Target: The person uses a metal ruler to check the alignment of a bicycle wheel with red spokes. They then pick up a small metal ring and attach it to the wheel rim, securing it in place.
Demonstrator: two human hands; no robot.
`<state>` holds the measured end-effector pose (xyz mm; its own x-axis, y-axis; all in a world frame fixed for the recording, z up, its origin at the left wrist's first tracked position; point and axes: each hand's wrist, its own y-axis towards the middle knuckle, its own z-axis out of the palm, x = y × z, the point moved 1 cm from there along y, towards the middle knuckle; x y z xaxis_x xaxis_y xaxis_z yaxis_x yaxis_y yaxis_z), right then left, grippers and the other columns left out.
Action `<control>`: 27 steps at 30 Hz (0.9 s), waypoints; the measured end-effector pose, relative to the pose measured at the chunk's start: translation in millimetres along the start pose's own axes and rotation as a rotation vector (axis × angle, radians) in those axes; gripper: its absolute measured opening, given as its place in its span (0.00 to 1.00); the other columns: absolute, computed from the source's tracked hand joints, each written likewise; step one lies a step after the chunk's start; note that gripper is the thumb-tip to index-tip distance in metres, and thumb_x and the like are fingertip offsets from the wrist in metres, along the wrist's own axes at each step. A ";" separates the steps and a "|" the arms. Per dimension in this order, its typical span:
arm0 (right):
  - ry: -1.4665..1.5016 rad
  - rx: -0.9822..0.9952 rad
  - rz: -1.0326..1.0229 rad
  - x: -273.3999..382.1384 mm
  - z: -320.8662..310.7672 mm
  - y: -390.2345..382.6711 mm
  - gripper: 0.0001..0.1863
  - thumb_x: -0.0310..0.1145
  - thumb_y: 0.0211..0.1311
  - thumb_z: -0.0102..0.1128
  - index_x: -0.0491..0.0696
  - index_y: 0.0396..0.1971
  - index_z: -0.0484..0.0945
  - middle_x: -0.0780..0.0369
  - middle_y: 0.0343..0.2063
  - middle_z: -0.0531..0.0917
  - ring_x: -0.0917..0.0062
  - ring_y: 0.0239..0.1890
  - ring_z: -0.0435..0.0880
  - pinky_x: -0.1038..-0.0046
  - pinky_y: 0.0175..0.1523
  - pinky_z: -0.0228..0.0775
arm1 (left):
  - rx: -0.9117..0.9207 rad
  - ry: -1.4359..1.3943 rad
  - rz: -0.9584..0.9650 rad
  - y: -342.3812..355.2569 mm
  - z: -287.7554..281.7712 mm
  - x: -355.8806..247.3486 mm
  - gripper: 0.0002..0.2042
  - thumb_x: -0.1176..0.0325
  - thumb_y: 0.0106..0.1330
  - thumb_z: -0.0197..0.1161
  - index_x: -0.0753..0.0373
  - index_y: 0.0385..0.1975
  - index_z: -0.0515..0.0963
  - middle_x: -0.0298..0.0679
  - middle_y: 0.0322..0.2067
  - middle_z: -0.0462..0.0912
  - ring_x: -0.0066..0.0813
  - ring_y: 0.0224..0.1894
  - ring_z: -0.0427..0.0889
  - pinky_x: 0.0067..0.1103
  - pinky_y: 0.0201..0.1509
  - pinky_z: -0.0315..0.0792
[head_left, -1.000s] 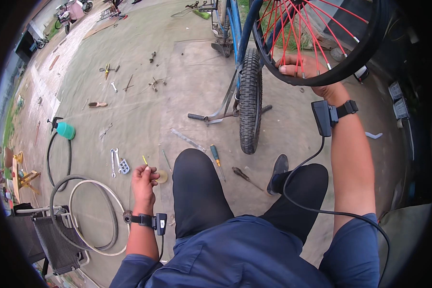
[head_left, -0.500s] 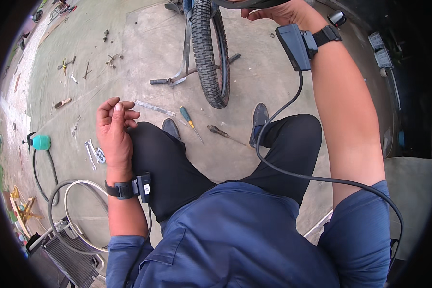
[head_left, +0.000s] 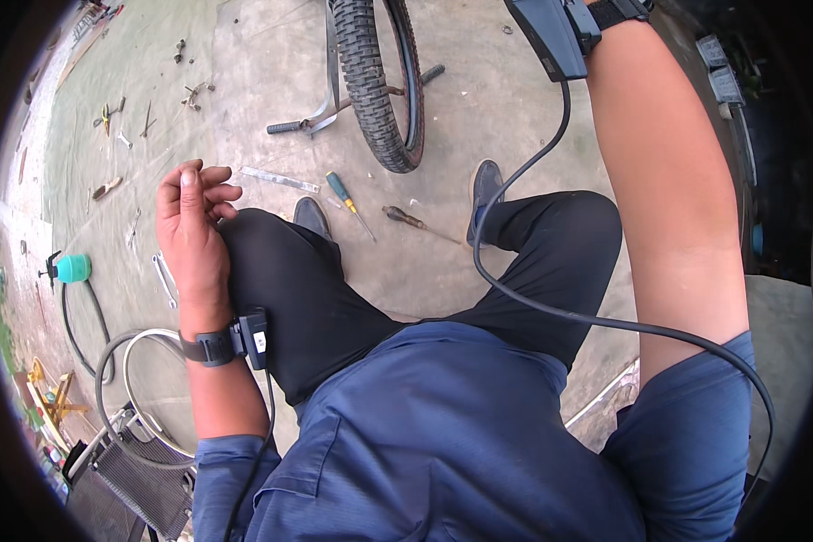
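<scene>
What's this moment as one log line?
left hand: loosely curled, by left knee, grasp unclear | right hand: out of view | ahead: bicycle tire | floor: green-handled screwdriver, metal strip

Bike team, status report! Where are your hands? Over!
Left hand raised, half-curled. Right hand out of view. Knobbly tyre ahead. Black cable crosses before right thigh.

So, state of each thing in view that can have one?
Left hand: half curled, grip unclear
Right hand: out of view
Knobby tyre: upright, top out of view
Green-handled screwdriver: lying flat
Dark-handled tool: lying flat
Metal strip: lying flat
Teal sprayer: apparently upright
Black cable: slack, curved
</scene>
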<state>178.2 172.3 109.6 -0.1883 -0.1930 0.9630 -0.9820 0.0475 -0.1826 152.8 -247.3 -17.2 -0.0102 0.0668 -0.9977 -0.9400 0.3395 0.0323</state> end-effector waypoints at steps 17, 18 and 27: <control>-0.128 -0.019 -0.051 5.8 0.8 -5.9 0.17 0.49 0.59 0.76 0.53 0.36 0.84 0.68 0.29 0.84 0.79 0.30 0.82 0.76 0.35 0.74 | -0.001 -0.043 -0.013 0.8 3.0 4.8 0.25 0.49 0.83 0.44 0.70 0.56 0.71 0.48 0.42 0.84 0.29 0.37 0.85 0.19 0.37 0.75; -0.130 -0.005 -0.061 6.0 1.6 -6.1 0.17 0.49 0.59 0.76 0.53 0.36 0.84 0.68 0.29 0.84 0.80 0.30 0.82 0.76 0.35 0.74 | 0.003 -0.055 -0.012 1.1 1.3 6.0 0.25 0.49 0.83 0.44 0.70 0.56 0.71 0.48 0.42 0.84 0.29 0.37 0.85 0.19 0.37 0.75; -0.154 0.047 -0.089 2.5 -5.2 -0.8 0.15 0.49 0.60 0.75 0.55 0.35 0.86 0.69 0.29 0.85 0.82 0.29 0.82 0.78 0.33 0.72 | 0.013 -0.038 -0.010 2.0 -1.5 8.9 0.26 0.48 0.83 0.43 0.70 0.56 0.71 0.49 0.43 0.84 0.30 0.38 0.85 0.19 0.37 0.75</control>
<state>178.5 176.9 113.1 -0.0963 -0.3420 0.9347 -0.9937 -0.0213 -0.1102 150.3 -247.4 -26.2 0.0125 0.0987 -0.9950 -0.9354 0.3528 0.0233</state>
